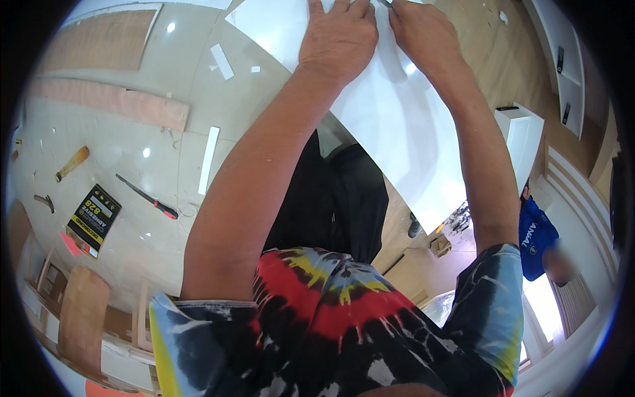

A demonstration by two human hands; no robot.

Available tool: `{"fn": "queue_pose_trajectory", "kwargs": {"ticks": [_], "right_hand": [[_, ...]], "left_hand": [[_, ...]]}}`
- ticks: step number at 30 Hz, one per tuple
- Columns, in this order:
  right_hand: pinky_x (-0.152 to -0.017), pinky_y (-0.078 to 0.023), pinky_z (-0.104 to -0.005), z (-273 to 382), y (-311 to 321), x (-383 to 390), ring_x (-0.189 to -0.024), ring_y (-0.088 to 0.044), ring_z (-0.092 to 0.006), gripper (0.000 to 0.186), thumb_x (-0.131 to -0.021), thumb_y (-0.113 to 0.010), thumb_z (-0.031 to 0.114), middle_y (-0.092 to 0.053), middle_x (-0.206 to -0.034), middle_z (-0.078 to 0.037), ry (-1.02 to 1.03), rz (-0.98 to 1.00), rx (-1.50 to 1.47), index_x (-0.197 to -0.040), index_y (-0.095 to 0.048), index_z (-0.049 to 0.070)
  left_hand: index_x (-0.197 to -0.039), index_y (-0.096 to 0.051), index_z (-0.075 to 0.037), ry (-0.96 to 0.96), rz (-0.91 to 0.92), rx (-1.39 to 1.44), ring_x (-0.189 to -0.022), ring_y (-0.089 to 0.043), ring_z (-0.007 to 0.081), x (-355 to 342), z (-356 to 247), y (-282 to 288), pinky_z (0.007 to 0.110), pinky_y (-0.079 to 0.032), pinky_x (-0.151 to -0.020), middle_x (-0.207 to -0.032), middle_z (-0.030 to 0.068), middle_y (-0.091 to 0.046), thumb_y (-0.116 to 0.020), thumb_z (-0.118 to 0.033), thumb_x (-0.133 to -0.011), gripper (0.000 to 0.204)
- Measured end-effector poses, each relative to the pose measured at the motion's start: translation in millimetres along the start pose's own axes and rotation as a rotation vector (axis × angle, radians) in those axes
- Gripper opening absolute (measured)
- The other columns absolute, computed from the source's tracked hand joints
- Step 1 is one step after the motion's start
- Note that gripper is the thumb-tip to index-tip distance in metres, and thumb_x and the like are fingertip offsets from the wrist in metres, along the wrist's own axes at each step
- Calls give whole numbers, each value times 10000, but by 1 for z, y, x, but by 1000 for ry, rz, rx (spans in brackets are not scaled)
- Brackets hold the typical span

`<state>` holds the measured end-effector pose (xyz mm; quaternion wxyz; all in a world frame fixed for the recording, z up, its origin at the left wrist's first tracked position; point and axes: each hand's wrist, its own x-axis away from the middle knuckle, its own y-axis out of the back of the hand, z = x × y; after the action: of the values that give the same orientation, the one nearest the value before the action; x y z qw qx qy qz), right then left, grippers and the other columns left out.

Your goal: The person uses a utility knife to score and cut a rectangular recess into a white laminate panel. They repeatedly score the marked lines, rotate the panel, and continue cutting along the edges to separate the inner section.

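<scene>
Most of the print around me is on the black and yellow rectangular can (94, 215) on the floor off to my left. It's got chunky yellow characters slanting across the dark face, numerals as well as words, plus a yellow band toward the lower end with dark lettering on it. Small yellow marks sit near the upper end, too tiny for me to make out. Other lettering: the blue top (537, 233) on the person over on my right has pale capitals across it, partly cut off by the folds, with a little round emblem close by.
</scene>
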<state>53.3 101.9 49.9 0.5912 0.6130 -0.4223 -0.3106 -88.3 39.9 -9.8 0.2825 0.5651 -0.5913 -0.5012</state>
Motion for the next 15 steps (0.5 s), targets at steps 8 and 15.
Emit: {"fn": "queue_pose_trajectory", "kwargs": {"ticks": [8, 15], "right_hand": [[-724, -596, -488, 13, 5, -1, -803, -734, -393, 158, -886, -582, 63, -719, -822, -250, 41, 18, 106, -836, -725, 18], [-738, -578, -508, -6, -3, -14, -780, -710, -428, 142, -863, -601, 67, -705, -809, -255, 93, 71, 97, -826, -721, -2]], "left_hand": [[-1227, -670, 14, 0, -44, 13, -1382, -482, 317, 3, 1, 1, 700, -295, -1153, -1333, 138, -612, -503, -146, -963, 351], [-1204, -691, 8, 0, -95, 40, -1376, -489, 316, 2, -1, -1, 689, -285, -1162, -1308, 135, -629, -517, -135, -948, 342]]}}
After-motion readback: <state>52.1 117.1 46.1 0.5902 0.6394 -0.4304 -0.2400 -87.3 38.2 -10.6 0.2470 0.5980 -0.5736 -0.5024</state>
